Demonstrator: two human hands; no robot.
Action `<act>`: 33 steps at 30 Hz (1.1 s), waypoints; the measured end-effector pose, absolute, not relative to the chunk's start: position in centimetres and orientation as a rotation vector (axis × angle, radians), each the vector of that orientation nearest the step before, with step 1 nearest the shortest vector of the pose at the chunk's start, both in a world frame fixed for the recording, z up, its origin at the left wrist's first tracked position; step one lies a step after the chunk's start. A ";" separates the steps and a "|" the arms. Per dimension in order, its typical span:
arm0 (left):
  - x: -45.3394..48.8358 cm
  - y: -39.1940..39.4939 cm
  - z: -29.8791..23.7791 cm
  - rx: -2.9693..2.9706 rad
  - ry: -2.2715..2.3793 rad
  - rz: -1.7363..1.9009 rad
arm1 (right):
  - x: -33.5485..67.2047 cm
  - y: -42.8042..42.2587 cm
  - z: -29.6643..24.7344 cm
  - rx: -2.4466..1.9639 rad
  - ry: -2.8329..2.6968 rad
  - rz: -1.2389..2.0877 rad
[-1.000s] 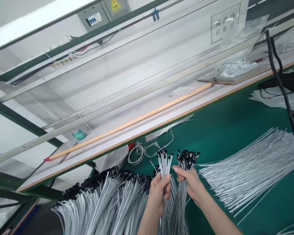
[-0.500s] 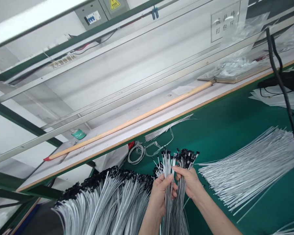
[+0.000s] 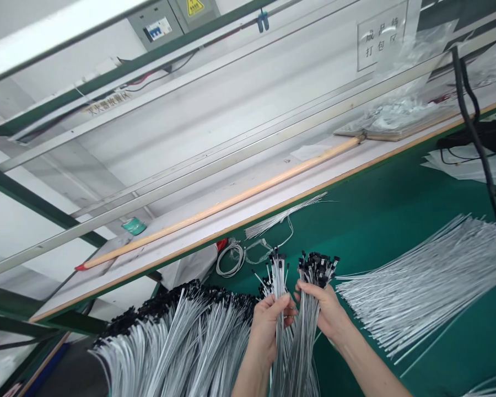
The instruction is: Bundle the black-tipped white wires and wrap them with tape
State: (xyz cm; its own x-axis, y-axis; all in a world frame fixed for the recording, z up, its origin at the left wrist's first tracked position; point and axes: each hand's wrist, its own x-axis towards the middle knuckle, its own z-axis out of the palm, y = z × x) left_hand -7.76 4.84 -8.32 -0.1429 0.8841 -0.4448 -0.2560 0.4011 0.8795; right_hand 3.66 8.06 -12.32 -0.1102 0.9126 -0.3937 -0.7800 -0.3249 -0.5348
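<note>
My left hand point(image 3: 269, 325) is closed round a small bunch of grey wires with black end connectors point(image 3: 276, 270), held upright. My right hand point(image 3: 323, 310) grips a thicker bundle of the same wires point(image 3: 316, 263) just to the right, its black tips fanned out above my fingers. The two bundles stand side by side with a narrow gap between their tops. Both hands hover over the green bench top point(image 3: 380, 220).
A big heap of black-tipped wires point(image 3: 177, 336) lies at lower left. Bare silver wires point(image 3: 425, 281) are spread at right. A wooden pole point(image 3: 231, 201) lies on the white shelf behind, near a green tape roll point(image 3: 133, 226). A coiled cable point(image 3: 230, 259) and a hanging black cable point(image 3: 475, 138) are nearby.
The two bundles came together half a second ago and have now parted again, the right hand's bundle shifting slightly to the right.
</note>
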 end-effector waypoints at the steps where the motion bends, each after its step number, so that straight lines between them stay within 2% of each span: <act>1: -7.8 4.9 -8.4 0.643 1.361 1.111 | 3.7 8.1 -12.4 -0.758 -0.233 1.751; 4: -7.6 4.9 -8.8 0.715 1.372 1.115 | 3.7 8.1 -12.5 -0.666 -0.324 1.738; 8: -7.0 5.1 -9.3 0.730 1.399 1.142 | 3.1 8.1 -11.9 -0.750 -0.374 1.673; 16: -6.4 4.8 -9.1 0.746 1.436 1.083 | 2.5 7.8 -11.2 -0.828 -0.356 1.788; 33: -6.9 4.7 -8.7 0.630 1.408 1.090 | 2.9 8.1 -12.1 -0.906 -0.350 1.654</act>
